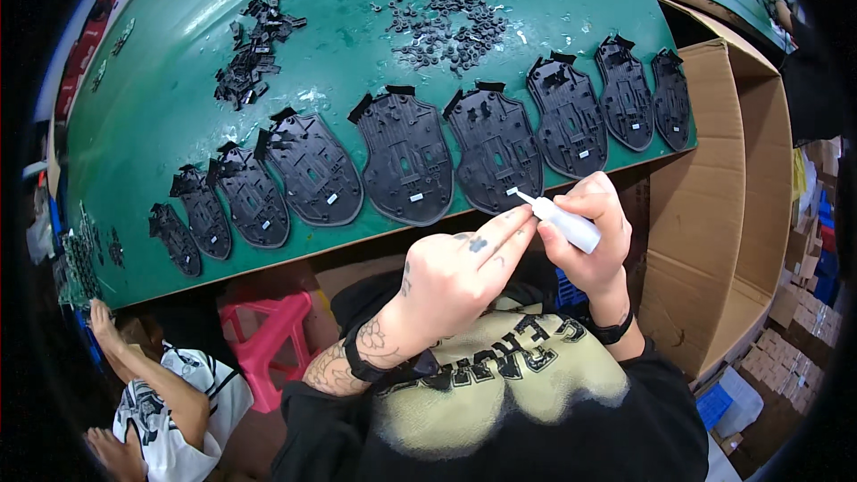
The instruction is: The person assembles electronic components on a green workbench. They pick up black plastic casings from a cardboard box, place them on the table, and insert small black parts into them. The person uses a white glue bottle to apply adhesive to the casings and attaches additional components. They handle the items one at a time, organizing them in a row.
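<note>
My right hand (598,236) grips a small white squeeze bottle (571,225) with a thin nozzle, tilted so the nozzle points up and left. Close by, my left hand (455,277) has its first fingers held together, their tips at the bottle's neck. Its thumb is hidden, and what it pinches there is too small to make out. Just beyond the nozzle lies a black plastic shell (500,147) with a small white label at its near end. Left of it sits a similar black shell (404,156), and another black shell (569,116) is on its right.
Several more black shells line the green table's (335,62) near edge. Farther back are a heap of small round black parts (455,27) and a pile of black pieces (254,54). An open cardboard box (696,241) stands right, a pink stool (272,339) left, beside another person (183,397).
</note>
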Demonstrator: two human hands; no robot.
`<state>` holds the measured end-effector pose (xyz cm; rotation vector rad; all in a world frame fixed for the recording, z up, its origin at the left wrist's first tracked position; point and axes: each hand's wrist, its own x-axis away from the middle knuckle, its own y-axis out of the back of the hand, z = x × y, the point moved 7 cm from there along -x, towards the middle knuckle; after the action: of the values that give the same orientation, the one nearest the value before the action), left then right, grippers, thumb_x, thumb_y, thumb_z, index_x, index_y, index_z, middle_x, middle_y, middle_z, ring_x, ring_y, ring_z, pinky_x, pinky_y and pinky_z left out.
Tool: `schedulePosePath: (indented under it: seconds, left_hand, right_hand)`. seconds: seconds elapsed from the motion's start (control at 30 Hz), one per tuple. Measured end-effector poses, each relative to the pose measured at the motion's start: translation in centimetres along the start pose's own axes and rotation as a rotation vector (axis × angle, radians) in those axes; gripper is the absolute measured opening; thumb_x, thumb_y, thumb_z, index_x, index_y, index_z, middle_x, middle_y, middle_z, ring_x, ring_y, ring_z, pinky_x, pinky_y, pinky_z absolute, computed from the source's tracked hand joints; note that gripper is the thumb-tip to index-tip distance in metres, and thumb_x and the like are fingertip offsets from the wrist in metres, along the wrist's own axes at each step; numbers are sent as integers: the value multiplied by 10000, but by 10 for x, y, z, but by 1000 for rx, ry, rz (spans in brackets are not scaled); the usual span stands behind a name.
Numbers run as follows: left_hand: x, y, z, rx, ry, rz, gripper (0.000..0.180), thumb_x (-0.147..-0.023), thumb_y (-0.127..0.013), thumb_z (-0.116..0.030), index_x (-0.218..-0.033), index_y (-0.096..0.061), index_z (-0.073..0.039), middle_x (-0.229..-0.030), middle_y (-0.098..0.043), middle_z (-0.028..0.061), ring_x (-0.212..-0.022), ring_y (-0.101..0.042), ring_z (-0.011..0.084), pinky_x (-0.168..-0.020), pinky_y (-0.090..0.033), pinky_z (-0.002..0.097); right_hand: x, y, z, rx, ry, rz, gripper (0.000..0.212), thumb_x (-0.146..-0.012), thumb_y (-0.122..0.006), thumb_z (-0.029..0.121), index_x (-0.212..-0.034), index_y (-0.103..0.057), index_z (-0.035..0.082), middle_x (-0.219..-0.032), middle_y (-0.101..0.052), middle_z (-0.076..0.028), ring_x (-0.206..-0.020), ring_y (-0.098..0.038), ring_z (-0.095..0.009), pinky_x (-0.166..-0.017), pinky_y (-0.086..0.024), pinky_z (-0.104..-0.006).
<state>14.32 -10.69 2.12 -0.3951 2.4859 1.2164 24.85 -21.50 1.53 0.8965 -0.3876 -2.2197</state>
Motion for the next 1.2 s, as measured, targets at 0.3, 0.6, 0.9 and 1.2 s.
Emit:
schedulePosePath:
  seconds: [0.3,0.6,0.9,1.2]
  left_hand:
    - [2,-3,4,1,-10,-40,276,-750,-648,-70,-1013,-708,-14,-1120,-698,87,-671,-689,138,-528,-506,240]
    - [-4,1,3,37,44,-15,274,-700,-689,8,-973,-716,-9,-1016,-718,109,-753,-713,191,-549,-530,269]
    - [33,0,31,909,609,114,193,-910,-622,-124,-1041,-734,-38,-622,-652,11,-485,-521,30,-447,-374,195]
    - [71,-8,59,1172,1000,38,535,-1055,-340,-378,-1058,-705,14,-523,-543,-2,-388,-365,18,-389,-274,189]
  right_hand:
    - [-7,-1,5,86,53,40,388,-654,-803,-5,-965,-573,24,-782,-592,-97,-647,-540,-249,-588,-440,-345]
    - [-11,1,7,98,64,46,380,-660,-794,-3,-968,-574,26,-765,-587,-91,-630,-535,-243,-584,-434,-344]
    - [-3,1,15,-111,-30,-95,387,-685,-796,19,-998,-569,33,-828,-653,-85,-676,-579,-230,-643,-457,-331]
    - [-19,-47,38,46,33,42,456,-645,-817,45,-1042,-591,52,-845,-610,-66,-740,-554,-263,-672,-433,-379]
